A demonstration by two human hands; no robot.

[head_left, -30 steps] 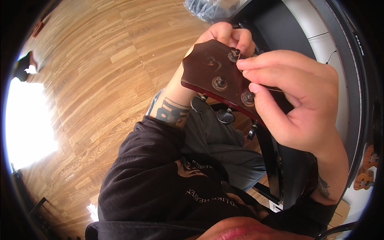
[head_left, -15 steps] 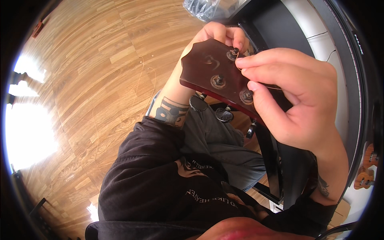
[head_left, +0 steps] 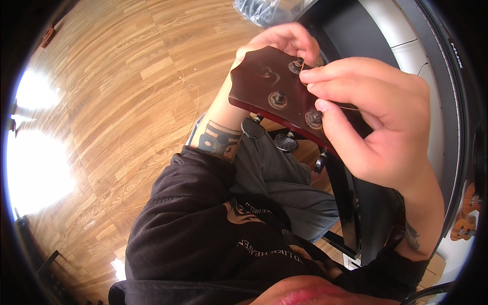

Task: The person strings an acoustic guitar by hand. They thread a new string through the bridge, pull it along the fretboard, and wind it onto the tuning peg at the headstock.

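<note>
A dark reddish-brown guitar headstock [head_left: 254, 84] sits tilted in front of me, with metal tuning posts on its face and black tuning pegs [head_left: 286, 143] along the near edge. My right hand [head_left: 376, 112] pinches a thin copper-coloured guitar string [head_left: 349, 108] between thumb and fingers. The string reaches the far tuning post [head_left: 296, 65], close to my fingertips. Behind the far edge of the headstock is my left hand [head_left: 287, 41], its fingers curled and closed. What they grip there is hidden by the headstock.
Loose thin string curls over the wooden floor [head_left: 127, 91] on the left. A clear plastic bag [head_left: 256, 11] lies at the far side. A black keyboard stand [head_left: 345, 208] and a long black keyboard [head_left: 443, 66] border the right. Small ukuleles [head_left: 462, 229] show at the right edge.
My left hand has shifted slightly up and its fingers have changed their curl behind the headstock. My right hand keeps its pinch on the string, nearly still.
</note>
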